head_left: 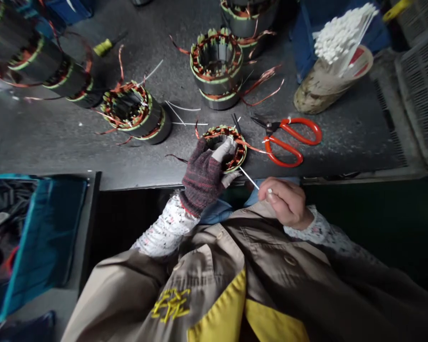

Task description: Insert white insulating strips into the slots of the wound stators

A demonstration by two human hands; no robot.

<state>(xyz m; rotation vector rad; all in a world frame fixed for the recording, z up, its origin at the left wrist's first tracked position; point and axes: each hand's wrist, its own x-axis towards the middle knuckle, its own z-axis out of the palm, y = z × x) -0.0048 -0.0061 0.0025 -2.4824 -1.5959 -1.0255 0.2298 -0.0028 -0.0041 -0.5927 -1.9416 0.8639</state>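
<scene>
My left hand (209, 168), in a dark fingerless knit glove with pale coverings on some fingers, grips a wound motor stator (241, 154) at the bench's front edge. Its fingers reach over the copper windings and the thumb lies by the near rim. My bare right hand (285, 202) is closed in a pinch on a thin white cable tie (248, 177), just right of and nearer than the stator. The tie runs from the stator's near rim to my fingers. A copper lead and a dark sleeve stick out of the windings. Red-handled scissors (285, 137) lie open to the right.
Other stators stand behind, one at left (153, 121) and one at centre (217, 85). Loose cable ties (185, 108) lie between them. A tilted cup (312, 92) holds many white cable ties (337, 40). A teal bin (57, 228) sits lower left.
</scene>
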